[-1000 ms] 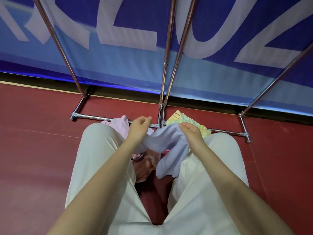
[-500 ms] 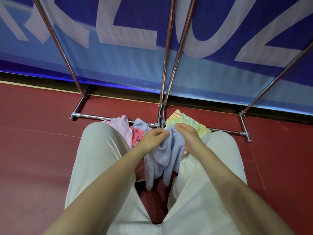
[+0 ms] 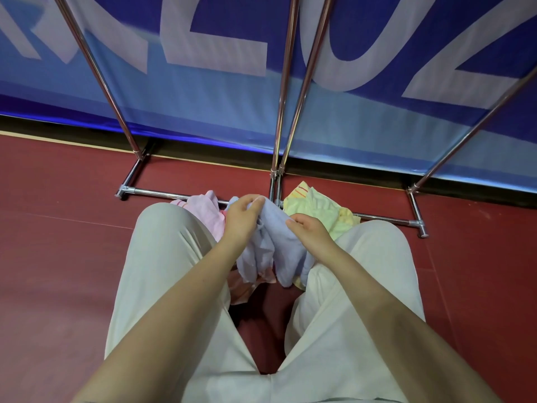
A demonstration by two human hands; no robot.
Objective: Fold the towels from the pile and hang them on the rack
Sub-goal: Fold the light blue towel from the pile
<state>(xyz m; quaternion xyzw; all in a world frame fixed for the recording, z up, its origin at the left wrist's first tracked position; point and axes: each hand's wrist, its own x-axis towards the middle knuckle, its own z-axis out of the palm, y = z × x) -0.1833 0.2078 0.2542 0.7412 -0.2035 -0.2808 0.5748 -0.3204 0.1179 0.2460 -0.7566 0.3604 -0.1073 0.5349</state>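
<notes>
A pale blue towel (image 3: 279, 245) hangs bunched between my knees, above the floor. My left hand (image 3: 242, 218) pinches its top edge at the far side. My right hand (image 3: 309, 231) grips the same towel just to the right. Under and behind it lies the pile: a pink towel (image 3: 203, 212) on the left and a yellow-green towel (image 3: 319, 205) on the right. The chrome rack (image 3: 280, 117) stands right in front of me, its uprights rising out of view and its base bar (image 3: 162, 194) on the floor.
My legs in cream trousers (image 3: 162, 266) frame the pile on both sides. Red floor (image 3: 58, 242) spreads left and right. A blue banner (image 3: 220, 82) with large white letters stands behind the rack.
My hands came together on the blue towel and then parted a little. The left hand moved up and away; the towel now hangs in bunched folds between them.
</notes>
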